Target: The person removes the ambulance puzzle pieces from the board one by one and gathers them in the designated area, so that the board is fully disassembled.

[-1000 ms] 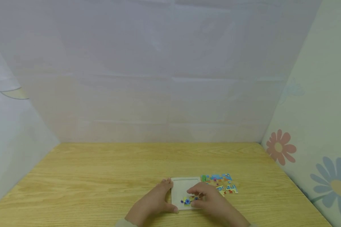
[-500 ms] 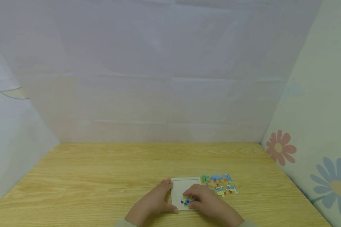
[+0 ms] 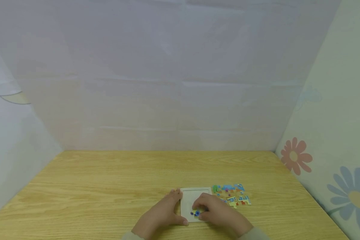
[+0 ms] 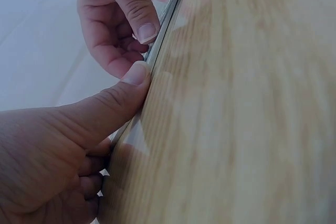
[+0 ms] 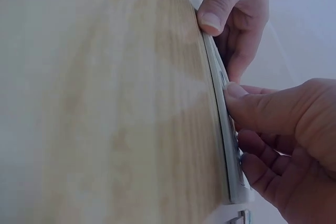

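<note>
A pale, shallow puzzle tray [image 3: 187,200] lies on the wooden table. My left hand [image 3: 165,208] grips its left side, thumb at the near corner and fingers at the far corner. In the left wrist view, the left thumb [image 4: 113,100] sits against the tray's edge. Inside the near part of the tray are jigsaw pieces [image 3: 197,213] with a blue wheel shape. Over them bends my right hand [image 3: 213,210], its thumb and curled fingers pinching at a piece they mostly hide. From the right wrist, the right thumb [image 5: 252,106] shows low on the tray's surface.
Several loose jigsaw pieces [image 3: 232,196] in blue, green, yellow and red lie just right of the tray. The wooden table [image 3: 108,186] reaches back to a pale sheet wall [image 3: 174,100]. A flower-printed side wall [image 3: 327,133] stands on the right.
My right hand has shifted slightly left and lower over the tray, covering more of the right-hand pieces in it. The left hand and tray stay in place.
</note>
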A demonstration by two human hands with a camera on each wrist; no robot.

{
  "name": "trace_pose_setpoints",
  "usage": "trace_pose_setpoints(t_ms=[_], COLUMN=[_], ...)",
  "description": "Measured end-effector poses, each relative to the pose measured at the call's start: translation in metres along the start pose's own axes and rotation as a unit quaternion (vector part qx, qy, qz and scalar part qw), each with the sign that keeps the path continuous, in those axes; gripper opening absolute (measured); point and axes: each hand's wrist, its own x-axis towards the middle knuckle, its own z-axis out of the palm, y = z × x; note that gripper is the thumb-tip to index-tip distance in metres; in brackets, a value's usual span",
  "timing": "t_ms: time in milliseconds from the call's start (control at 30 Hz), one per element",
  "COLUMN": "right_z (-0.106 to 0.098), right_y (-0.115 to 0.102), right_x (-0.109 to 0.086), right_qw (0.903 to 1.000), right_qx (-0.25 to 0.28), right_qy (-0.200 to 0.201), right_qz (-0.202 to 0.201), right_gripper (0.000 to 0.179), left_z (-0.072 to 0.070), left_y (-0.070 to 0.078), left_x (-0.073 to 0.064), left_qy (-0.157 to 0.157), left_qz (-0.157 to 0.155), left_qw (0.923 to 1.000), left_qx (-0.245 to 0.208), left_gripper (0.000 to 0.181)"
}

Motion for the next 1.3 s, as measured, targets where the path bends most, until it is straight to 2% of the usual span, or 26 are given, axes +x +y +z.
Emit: trace_pose_setpoints(t_ms=[400, 667, 967, 1300], right_z=[-0.007, -0.011, -0.012, -0.009], right_y=[-0.009, -0.012, -0.012, -0.001], right_x=[0.014, 0.017, 0.016, 0.015], right_qw=[0.9969, 0.996, 0.9951, 0.9954], right_qx=[0.03, 0.028, 0.042, 0.062], right_qy=[-0.039, -0.062, -0.063, -0.059], right_qz=[0.06, 0.058, 0.063, 0.043], right_gripper=[0.023, 0.025, 0.025, 0.027], left_z=[-0.004, -0.002, -0.001, 0.0], left_y=[-0.002, -0.001, -0.001, -0.001], left_x=[-0.002, -0.001, 0.001, 0.001], left_qy=[0.001, -0.004, -0.006, -0.004], left_qz=[0.009, 0.007, 0.006, 0.004], left_qw=[0.9999, 1.0, 1.0, 1.0], left_qx=[0.009, -0.002, 0.0, -0.001], left_gripper=[0.097, 0.096, 0.096, 0.095])
